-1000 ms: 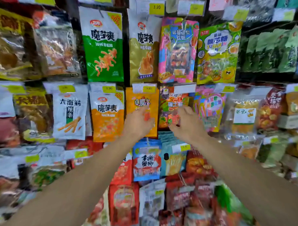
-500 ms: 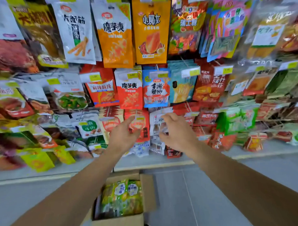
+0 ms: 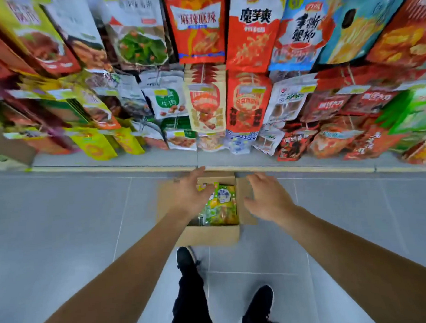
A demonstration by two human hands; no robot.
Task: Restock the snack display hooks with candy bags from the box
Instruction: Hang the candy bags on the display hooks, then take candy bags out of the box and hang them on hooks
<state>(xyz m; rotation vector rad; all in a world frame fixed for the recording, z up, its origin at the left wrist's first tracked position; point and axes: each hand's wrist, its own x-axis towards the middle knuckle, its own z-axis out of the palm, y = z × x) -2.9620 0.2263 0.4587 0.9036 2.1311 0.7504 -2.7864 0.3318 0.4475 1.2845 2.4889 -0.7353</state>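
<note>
A shop aisle: rows of snack bags hang with yellow price tags above a grey tiled floor, where an open stock box sits.

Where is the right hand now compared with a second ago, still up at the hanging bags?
Yes, it moved: the right hand has dropped from the hanging snack bags to just above the cardboard box on the floor, fingers spread, holding nothing.

view: one head-worn wide-angle camera, no second view to share with.
facing: steeply down and forward, over both bare forearms.
near: black shoes at the bottom edge on the grey tiled floor.
middle: open brown cardboard box.
far: wall of hanging snack bags, bowed by the lens.
</note>
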